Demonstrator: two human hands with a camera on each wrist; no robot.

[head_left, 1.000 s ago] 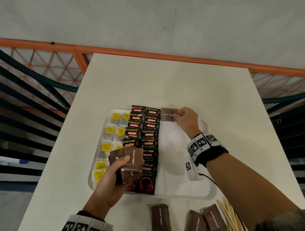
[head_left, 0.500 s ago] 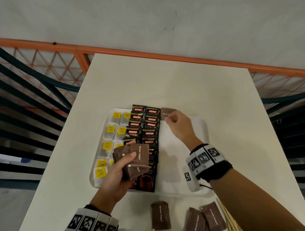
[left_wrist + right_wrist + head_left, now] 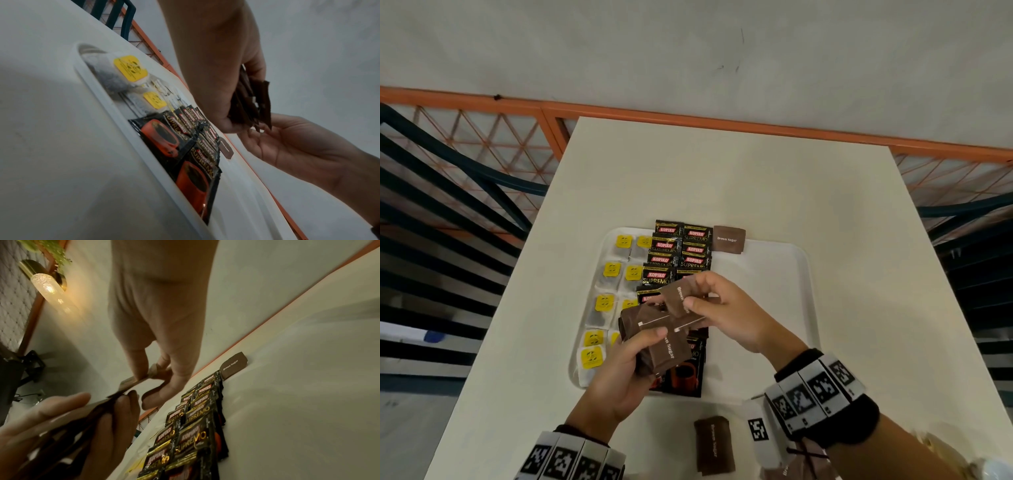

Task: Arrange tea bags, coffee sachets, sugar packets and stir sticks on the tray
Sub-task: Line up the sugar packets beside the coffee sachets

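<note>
1. since a second ago the right hand [image 3: 726, 310] has come back from the far edge of the tray [image 3: 774, 329], where it left one sugar packet [image 3: 729, 240], and now meets the left hand [image 3: 619, 380] over the tray's near middle.
2. nearest, off the tray on the table [image 3: 722, 185], a loose sugar packet [image 3: 714, 445] lies with its long axis running near to far.
3. the left hand is curled round a stack of sugar packets [image 3: 654, 329]; the right hand pinches the top packet [image 3: 678, 296] between thumb and fingers, drawing it off.
4. beneath them lie the coffee sachets [image 3: 681, 250] in two columns, with the tea bags [image 3: 613, 270] to their left.
5. the placed packet sits at the far rim, just right of the coffee column, far from both hands; the right hand is nearer, so the next slot likely lies just on its near side.
</note>
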